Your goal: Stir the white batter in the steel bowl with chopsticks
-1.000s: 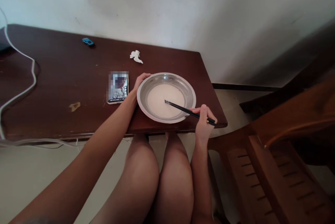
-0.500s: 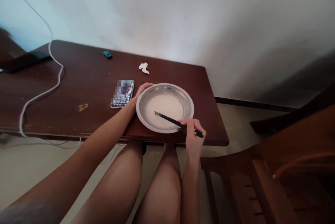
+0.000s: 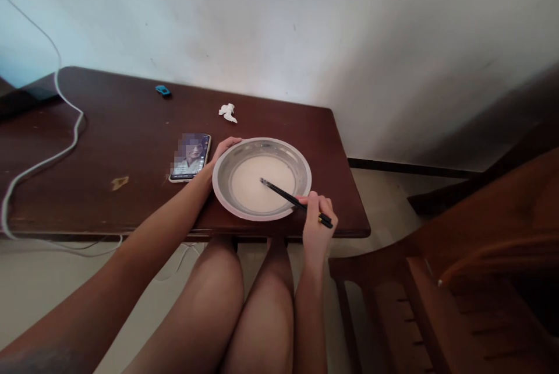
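A wide metal basin [image 3: 225, 202] rests on the dark wooden table near its front edge. Pale, milky liquid [image 3: 257, 190] covers its bottom. My left hand [image 3: 222, 150] grips the basin's far left side, its fingers partly hidden behind the rim. My right hand [image 3: 318, 217], at the basin's near right rim, is closed round a pair of black chopsticks [image 3: 283, 194]. Their tips reach over the middle of the liquid; how deep they dip I cannot tell.
A lit phone [image 3: 190, 158] lies left of the basin on the table [image 3: 144, 135]. Behind are a crumpled tissue [image 3: 227, 112] and a small blue object [image 3: 163, 91]. A white cable [image 3: 76, 129] crosses the left side. A wooden chair [image 3: 393, 281] stands at right.
The whole view has shifted, so table and basin appear farther left. The chopstick tips have moved slightly right and away from me across the basin. Both hands keep their holds.
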Demonstrator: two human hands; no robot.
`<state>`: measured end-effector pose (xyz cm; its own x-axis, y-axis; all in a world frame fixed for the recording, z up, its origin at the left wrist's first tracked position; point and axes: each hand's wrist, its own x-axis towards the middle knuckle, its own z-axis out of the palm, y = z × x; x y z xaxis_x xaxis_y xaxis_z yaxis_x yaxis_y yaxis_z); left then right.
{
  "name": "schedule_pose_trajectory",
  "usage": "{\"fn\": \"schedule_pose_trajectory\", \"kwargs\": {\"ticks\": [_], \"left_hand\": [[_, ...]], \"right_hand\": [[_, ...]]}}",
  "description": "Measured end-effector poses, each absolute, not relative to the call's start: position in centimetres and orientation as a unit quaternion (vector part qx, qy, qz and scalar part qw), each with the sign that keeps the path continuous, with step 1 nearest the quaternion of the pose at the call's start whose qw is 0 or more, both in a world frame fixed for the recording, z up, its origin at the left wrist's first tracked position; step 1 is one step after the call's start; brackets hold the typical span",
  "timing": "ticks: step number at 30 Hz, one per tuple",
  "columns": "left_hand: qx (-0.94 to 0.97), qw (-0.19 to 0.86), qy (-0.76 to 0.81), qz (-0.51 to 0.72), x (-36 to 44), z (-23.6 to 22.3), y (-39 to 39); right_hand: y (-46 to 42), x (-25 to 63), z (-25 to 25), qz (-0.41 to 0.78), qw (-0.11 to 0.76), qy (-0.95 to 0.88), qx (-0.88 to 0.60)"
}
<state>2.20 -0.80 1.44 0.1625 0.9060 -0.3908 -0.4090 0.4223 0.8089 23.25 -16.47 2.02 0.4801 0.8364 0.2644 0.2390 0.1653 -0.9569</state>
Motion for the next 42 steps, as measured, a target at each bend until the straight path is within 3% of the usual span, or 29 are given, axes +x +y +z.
{"fn": "schedule_pose_trajectory", "kwargs": {"ticks": [3,8,14,19,25,31,36,42], "left_hand": [[0.275,0.712,0.453,0.460,2.2,1.6,-0.8],[0.295,0.710,0.436,0.468,2.0,1.3,-0.6],[0.321,0.715,0.423,0.456,1.9,0.9,-0.3],[0.315,0.709,0.430,0.462,1.8,0.9,-0.3],[0.308,0.718,0.404,0.476,1.7,0.2,0.3],[0.301,0.715,0.412,0.477,1.8,0.3,0.4],[0.303,0.716,0.408,0.477,1.7,0.4,0.4],[0.299,0.727,0.399,0.472,1.7,0.2,0.3]], "right_hand": [[-16.6,23.3,2.3,0.252,0.641,-0.420,-0.591],[-16.5,23.2,2.5,0.266,0.570,-0.506,-0.590],[-16.6,23.0,2.4,0.215,0.638,-0.433,-0.599],[-16.6,22.0,2.5,0.222,0.580,-0.502,-0.602],[-16.7,21.7,2.2,0.171,0.671,-0.393,-0.605],[-16.5,20.9,2.3,0.176,0.614,-0.454,-0.621],[-16.5,21.0,2.1,0.138,0.689,-0.381,-0.600],[-16.4,20.8,1.9,0.186,0.629,-0.449,-0.606]]}}
